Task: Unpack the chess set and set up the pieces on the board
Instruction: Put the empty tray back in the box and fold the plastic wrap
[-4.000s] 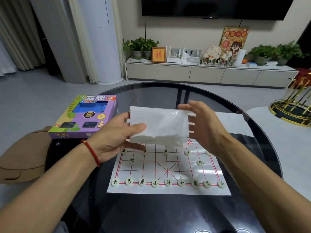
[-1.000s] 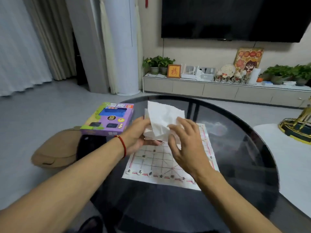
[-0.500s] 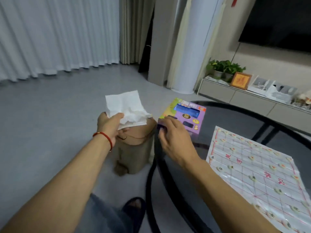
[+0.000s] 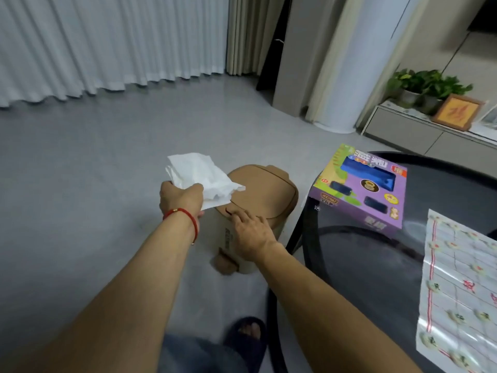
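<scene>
Two hands off the chess board [image 4: 457,286] now; pieces seen set out on it, right of the brown pedal bin [image 4: 266,200]. Turned from table toward bin since a second ago: setup judged done, wrapper disposal under way. Left hand [image 4: 181,197] gripping crumpled white wrapper [image 4: 204,179] above bin; right hand [image 4: 251,231] flat, fingers touching lid. Purple box [image 4: 363,189] just right of bin.

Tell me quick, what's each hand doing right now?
Left hand: closed, gripping the white wrapper.
Right hand: open, fingers resting on the bin lid, holding nothing.
</scene>
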Demonstrator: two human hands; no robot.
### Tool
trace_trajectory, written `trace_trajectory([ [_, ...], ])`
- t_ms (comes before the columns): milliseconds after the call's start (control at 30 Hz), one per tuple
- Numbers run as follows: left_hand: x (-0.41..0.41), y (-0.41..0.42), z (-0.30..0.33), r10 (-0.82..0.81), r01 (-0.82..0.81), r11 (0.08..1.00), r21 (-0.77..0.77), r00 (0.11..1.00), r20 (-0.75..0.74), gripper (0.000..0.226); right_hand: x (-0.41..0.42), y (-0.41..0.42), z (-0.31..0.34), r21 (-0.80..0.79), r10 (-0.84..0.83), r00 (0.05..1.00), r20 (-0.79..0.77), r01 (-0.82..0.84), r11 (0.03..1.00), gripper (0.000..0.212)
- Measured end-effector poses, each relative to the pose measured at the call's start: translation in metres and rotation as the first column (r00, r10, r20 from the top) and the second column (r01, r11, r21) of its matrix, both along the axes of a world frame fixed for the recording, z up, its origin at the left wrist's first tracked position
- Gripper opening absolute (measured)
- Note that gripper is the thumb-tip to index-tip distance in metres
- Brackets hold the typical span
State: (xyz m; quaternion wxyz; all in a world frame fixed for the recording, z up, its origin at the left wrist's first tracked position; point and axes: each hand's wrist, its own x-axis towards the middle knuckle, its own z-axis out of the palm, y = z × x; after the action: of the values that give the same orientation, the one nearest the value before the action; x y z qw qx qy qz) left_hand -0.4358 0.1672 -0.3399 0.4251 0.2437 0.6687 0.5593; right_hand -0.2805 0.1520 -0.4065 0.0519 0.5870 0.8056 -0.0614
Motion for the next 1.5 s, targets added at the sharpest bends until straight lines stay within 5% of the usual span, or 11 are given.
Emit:
trace_trajectory([
  [133, 0.006, 0.005, 0.001, -0.018, 0.022, 0.999, -0.038, 0.995, 0.098, 0.041, -0.003, 0.001, -0.015, 0.035, 0.019, 0.997, 0.08, -0.021, 0.999, 0.056],
  [267, 0.007, 0.006, 0.001, -0.035, 0.044, 0.998, -0.052, 0.987, 0.156, 0.04, -0.005, 0.002, -0.021, 0.072, 0.02, 0.993, 0.119, -0.029, 0.997, 0.078],
  [467, -0.005, -0.002, 0.006, 0.018, -0.015, 1.0, -0.021, 0.989, 0.15, 0.038, -0.002, 0.004, -0.004, -0.04, 0.018, 0.99, 0.141, -0.013, 0.999, 0.082],
  [733, -0.015, -0.005, -0.007, 0.052, -0.056, 0.998, 0.019, 0.979, 0.196, 0.032, 0.052, -0.023, 0.065, 0.187, 0.089, 0.993, 0.077, -0.102, 0.977, 0.041],
  [967, 0.036, 0.023, -0.026, -0.106, 0.109, 0.994, 0.002, 0.969, 0.225, 0.036, 0.111, -0.033, 0.073, 0.244, 0.027, 0.951, -0.307, 0.051, 0.969, 0.023],
  [1200, 0.104, 0.076, -0.052, -0.157, 0.138, 0.981, -0.136, 0.976, -0.148, 0.056, 0.114, -0.035, 0.067, 0.34, 0.02, 0.917, -0.399, 0.127, 0.932, 0.019],
  [1333, 0.133, 0.105, -0.073, -0.209, 0.161, 0.964, -0.214, 0.951, -0.229, 0.057, 0.113, -0.032, 0.066, 0.347, 0.032, 0.911, -0.411, 0.124, 0.929, 0.02],
  [1500, 0.144, 0.119, -0.08, -0.45, 0.238, 0.884, -0.402, 0.666, -0.595, 0.073, 0.113, -0.03, 0.063, 0.343, 0.031, 0.901, -0.433, 0.132, 0.93, 0.018],
])
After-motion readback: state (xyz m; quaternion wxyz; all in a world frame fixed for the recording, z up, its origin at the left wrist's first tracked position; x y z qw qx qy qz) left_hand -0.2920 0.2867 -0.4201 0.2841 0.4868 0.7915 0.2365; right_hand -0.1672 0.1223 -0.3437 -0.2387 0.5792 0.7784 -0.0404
